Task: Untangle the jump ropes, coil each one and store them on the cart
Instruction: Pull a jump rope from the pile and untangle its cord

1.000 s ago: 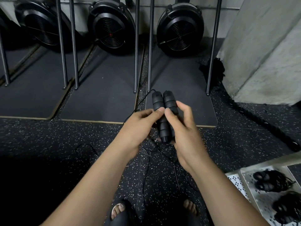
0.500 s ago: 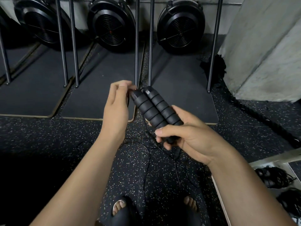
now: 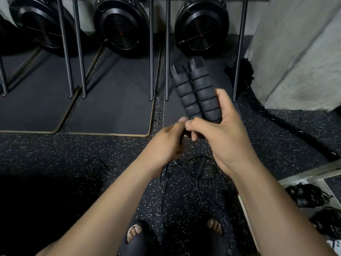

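Observation:
Two black ribbed foam jump rope handles (image 3: 195, 95) stand side by side, tips pointing up and away, and my right hand (image 3: 219, 130) grips their lower ends. My left hand (image 3: 169, 143) sits just left of it, fingers curled around the thin black rope cord (image 3: 165, 182) that hangs from the handles to the floor. More cord loops lie on the speckled floor (image 3: 99, 163) below my hands. The cart (image 3: 295, 180) shows at the lower right, with coiled black ropes (image 3: 306, 195) lying on its white shelf.
Three black fan machines (image 3: 121, 24) stand on dark mats (image 3: 110, 108) at the back, with thin metal uprights (image 3: 151, 52) in front of them. A concrete pillar (image 3: 299, 52) rises at the right. A thick black battle rope (image 3: 295, 130) runs along the floor. My sandalled feet (image 3: 136, 235) are below.
My left hand came down from the handle tips to the cord at the handles' base. My right hand swung the handles from tilted left to nearly upright.

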